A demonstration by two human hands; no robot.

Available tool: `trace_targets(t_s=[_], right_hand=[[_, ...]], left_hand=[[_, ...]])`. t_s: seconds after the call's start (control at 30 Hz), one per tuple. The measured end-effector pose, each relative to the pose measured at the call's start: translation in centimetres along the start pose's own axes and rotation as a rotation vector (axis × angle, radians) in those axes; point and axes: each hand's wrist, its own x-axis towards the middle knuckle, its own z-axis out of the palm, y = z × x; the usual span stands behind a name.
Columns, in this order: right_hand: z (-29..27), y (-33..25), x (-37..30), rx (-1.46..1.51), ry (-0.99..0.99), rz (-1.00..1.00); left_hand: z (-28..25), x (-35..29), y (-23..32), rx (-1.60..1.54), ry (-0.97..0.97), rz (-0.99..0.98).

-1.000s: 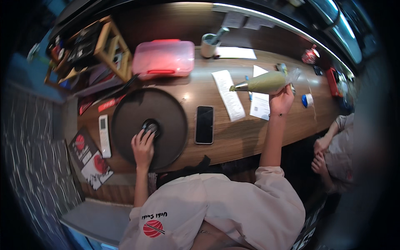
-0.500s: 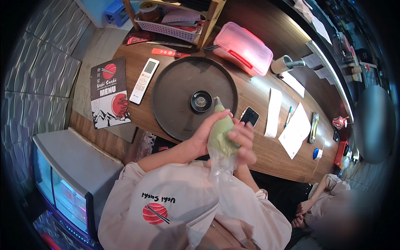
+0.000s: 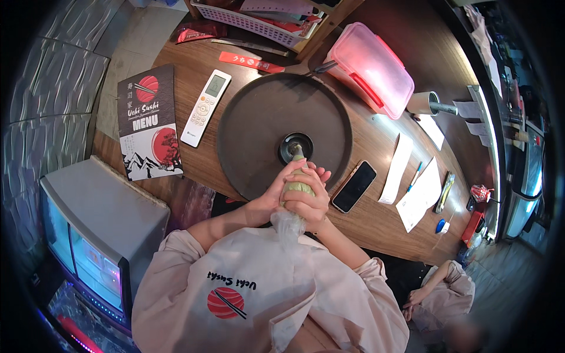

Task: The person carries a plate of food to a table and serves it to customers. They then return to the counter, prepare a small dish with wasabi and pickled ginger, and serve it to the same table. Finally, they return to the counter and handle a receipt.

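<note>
A clear piping bag point(image 3: 289, 222) filled with green paste is held between my two hands, its narrow tip pointing away from me. My left hand point(image 3: 276, 189) is wrapped round the bag's left side near the tip. From the right, my right hand point(image 3: 313, 200) closes round the filled part, fingers across the front. The bag's tip hangs over a small round black dish point(image 3: 285, 147), covering part of it. That dish sits on a large round dark tray point(image 3: 253, 126) on the wooden table. The bag's loose, twisted plastic end trails toward my chest.
Left of the tray lie a white remote control point(image 3: 205, 109) and a menu point(image 3: 150, 123). To the right are a black phone point(image 3: 354, 186), paper slips point(image 3: 398, 170) and a pen point(image 3: 415, 176). A pink-lidded container point(image 3: 372, 67) stands behind. Another person's arm point(image 3: 432, 285) shows at lower right.
The bag has come upright, its tip now over the dish. My right hand, blurred and loose before, has closed round the bag. The view has shifted a little.
</note>
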Motion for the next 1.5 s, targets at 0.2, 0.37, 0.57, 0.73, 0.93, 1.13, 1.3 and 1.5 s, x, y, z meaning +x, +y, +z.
trace_targets(t_s=[0.2, 0.37, 0.57, 0.73, 0.93, 1.13, 1.3, 1.5], right_hand=[[0.6, 2.5, 1.2, 0.054, -0.012, 0.025], [0.3, 3.1, 2.1, 0.098, -0.044, 0.078], [-0.3, 3.0, 3.0, 0.087, -0.055, 0.097], [-0.2, 3.2, 3.5, 0.098, -0.042, 0.108], [0.0, 3.3, 3.5, 0.084, -0.028, 0.115], [0.0, 3.5, 3.5, 0.065, -0.039, 0.11], [0.2, 3.4, 3.6, 0.053, -0.035, 0.116], [0.5, 3.5, 3.9, 0.031, -0.015, 0.067]], left_hand=[[-3.0, 3.6, 1.4, -0.109, -0.152, -0.018], [-1.4, 2.4, 1.6, -0.128, -0.186, 0.094], [-0.5, 1.8, 1.6, 0.016, -0.15, 0.198], [-2.3, 3.3, 1.3, -0.079, -0.284, 0.162], [-5.2, 4.0, 0.1, 0.443, -0.51, 0.766], [-5.6, 5.6, -0.2, 0.505, -0.662, 0.957], [-3.3, 5.1, 1.1, -0.341, -0.746, 0.155], [-1.7, 4.1, 1.8, -0.312, -0.296, 0.093]])
